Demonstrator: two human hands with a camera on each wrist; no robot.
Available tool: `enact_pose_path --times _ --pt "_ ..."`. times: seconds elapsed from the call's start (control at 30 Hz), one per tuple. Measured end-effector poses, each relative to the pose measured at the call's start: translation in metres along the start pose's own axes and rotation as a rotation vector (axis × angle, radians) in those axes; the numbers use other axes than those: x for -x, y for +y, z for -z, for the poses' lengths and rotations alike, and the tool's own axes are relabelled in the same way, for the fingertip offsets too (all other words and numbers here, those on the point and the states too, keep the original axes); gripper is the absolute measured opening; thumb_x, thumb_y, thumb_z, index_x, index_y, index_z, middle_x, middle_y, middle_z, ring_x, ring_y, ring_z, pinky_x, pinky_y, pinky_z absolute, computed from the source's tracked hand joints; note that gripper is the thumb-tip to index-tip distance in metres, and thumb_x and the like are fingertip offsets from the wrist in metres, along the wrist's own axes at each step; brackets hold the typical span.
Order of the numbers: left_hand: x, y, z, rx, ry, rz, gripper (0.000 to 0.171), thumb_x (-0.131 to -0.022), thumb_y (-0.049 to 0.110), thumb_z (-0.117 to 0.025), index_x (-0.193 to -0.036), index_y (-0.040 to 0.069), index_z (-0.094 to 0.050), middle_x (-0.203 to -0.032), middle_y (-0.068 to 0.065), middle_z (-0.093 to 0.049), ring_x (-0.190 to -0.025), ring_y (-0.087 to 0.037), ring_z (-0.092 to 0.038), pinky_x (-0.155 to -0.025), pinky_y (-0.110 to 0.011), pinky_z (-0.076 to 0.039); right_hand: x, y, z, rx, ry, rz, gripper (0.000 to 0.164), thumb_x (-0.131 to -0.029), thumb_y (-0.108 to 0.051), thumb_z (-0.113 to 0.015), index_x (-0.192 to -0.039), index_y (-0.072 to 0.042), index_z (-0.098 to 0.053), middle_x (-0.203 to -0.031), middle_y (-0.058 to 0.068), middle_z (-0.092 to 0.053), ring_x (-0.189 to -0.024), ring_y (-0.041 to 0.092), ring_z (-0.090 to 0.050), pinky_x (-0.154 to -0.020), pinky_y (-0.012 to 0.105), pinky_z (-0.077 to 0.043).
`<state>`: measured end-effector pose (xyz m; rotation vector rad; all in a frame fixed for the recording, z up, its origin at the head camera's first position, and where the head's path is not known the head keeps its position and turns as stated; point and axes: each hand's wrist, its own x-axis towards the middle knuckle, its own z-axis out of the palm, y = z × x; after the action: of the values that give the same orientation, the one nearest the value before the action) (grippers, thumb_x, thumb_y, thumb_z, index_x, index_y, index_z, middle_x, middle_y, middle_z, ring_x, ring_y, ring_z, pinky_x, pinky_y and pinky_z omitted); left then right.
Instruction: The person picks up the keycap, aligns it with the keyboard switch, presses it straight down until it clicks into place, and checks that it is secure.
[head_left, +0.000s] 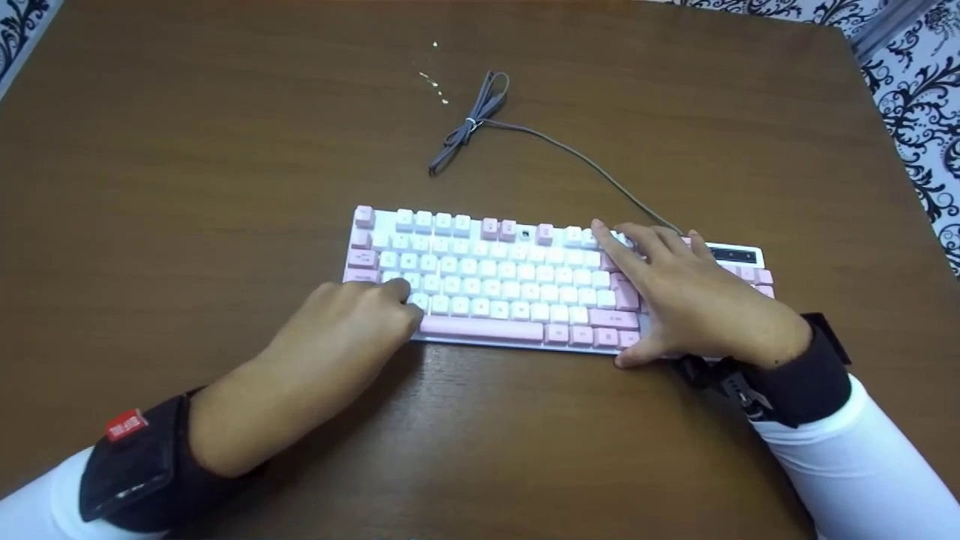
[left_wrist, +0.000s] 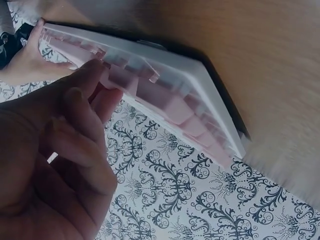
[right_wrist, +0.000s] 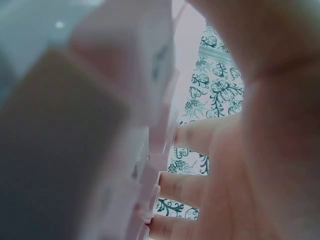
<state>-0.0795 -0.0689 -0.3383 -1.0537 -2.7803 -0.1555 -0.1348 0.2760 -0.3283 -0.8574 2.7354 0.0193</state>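
Observation:
A white keyboard (head_left: pixel 491 288) with white and pink keys lies flat on a brown table. At its lower left my left hand (head_left: pixel 349 319) bends over the keys. In the left wrist view the thumb and forefinger of the left hand (left_wrist: pixel 70 150) pinch a pink keycap (left_wrist: pixel 106 103), which stands tilted at the front row; whether it is seated cannot be told. My right hand (head_left: pixel 686 296) rests spread over the keyboard's right part, thumb at the front edge and fingers at the back. The right wrist view shows the right hand's (right_wrist: pixel 220 185) extended fingers against pink keys (right_wrist: pixel 162 125).
A grey cable (head_left: pixel 570 150) runs from the keyboard's back to a tied bundle (head_left: pixel 469 124). Small bright specks (head_left: pixel 433 82) show on the table (head_left: pixel 187 150) near it. Black-and-white patterned floor (head_left: pixel 926 127) lies past the table's edges. Both wrists wear black straps.

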Motion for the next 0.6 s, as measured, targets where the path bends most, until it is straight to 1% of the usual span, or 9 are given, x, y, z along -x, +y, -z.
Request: enact_pose_path --times 0.13,0.23,0.27,0.37,0.47,0.53,0.6 --pt "-0.001 -0.003 0.002 0.042 -0.044 0.017 0.022 -0.073 -0.014 -0.071 -0.076 0.008 -0.074 -0.069 -0.005 -0.063 -0.056 -0.019 -0.059 -0.047 -0.039 -0.052 -0.003 -0.001 -0.005 -0.004 0.003 0.001 0.142 -0.056 -0.059 -0.090 -0.162 -0.016 -0.006 -0.155 0.020 -0.032 -0.141 0.040 -0.034 -0.103 0.079 -0.026" --pt "0.003 -0.003 -0.001 0.020 -0.052 0.002 0.021 -0.072 -0.014 -0.071 -0.075 0.006 -0.074 -0.069 -0.006 -0.063 -0.055 -0.020 -0.060 -0.045 -0.038 -0.051 -0.004 -0.004 -0.010 -0.012 -0.009 -0.005 0.142 -0.056 -0.060 -0.089 -0.162 -0.016 -0.005 -0.155 0.020 -0.031 -0.141 0.041 -0.034 -0.104 0.079 -0.026" --pt "0.005 -0.003 -0.003 0.008 -0.046 -0.009 0.021 -0.072 -0.015 -0.071 -0.076 0.006 -0.074 -0.069 -0.007 -0.062 -0.054 -0.020 -0.059 -0.045 -0.038 -0.051 -0.005 -0.004 -0.011 -0.015 -0.011 -0.006 0.141 -0.056 -0.060 -0.089 -0.162 -0.016 -0.006 -0.155 0.020 -0.031 -0.141 0.041 -0.034 -0.104 0.079 -0.026" --pt "0.014 -0.002 -0.011 -0.025 0.006 -0.034 0.020 -0.069 -0.015 -0.072 -0.075 0.004 -0.071 -0.068 -0.007 -0.059 -0.052 -0.019 -0.056 -0.042 -0.036 -0.048 -0.007 -0.006 -0.013 -0.014 -0.010 0.005 0.141 -0.056 -0.060 -0.089 -0.162 -0.016 -0.007 -0.155 0.020 -0.032 -0.141 0.040 -0.035 -0.103 0.079 -0.027" --pt "0.022 -0.002 -0.014 -0.029 0.038 -0.030 0.021 -0.069 -0.014 -0.073 -0.074 0.006 -0.068 -0.067 -0.005 -0.056 -0.051 -0.018 -0.054 -0.040 -0.036 -0.045 -0.010 -0.008 -0.015 -0.007 -0.005 0.022 0.141 -0.055 -0.060 -0.089 -0.162 -0.016 -0.008 -0.154 0.020 -0.033 -0.140 0.039 -0.036 -0.102 0.078 -0.028" --pt "0.021 -0.002 -0.013 -0.025 0.044 -0.017 0.020 -0.071 -0.011 -0.072 -0.070 0.008 -0.066 -0.064 -0.003 -0.055 -0.050 -0.017 -0.052 -0.039 -0.036 -0.043 -0.011 -0.008 -0.017 -0.009 -0.011 0.022 0.142 -0.055 -0.060 -0.089 -0.162 -0.016 -0.007 -0.155 0.020 -0.032 -0.141 0.039 -0.034 -0.103 0.079 -0.027" --pt "0.016 -0.002 -0.011 -0.001 0.046 0.003 0.017 -0.078 -0.001 -0.074 -0.068 0.010 -0.065 -0.062 -0.002 -0.056 -0.050 -0.018 -0.053 -0.039 -0.037 -0.042 -0.012 -0.009 -0.019 -0.020 -0.027 0.014 0.141 -0.056 -0.062 -0.088 -0.162 -0.016 -0.007 -0.157 0.020 -0.030 -0.144 0.040 -0.032 -0.105 0.079 -0.025"
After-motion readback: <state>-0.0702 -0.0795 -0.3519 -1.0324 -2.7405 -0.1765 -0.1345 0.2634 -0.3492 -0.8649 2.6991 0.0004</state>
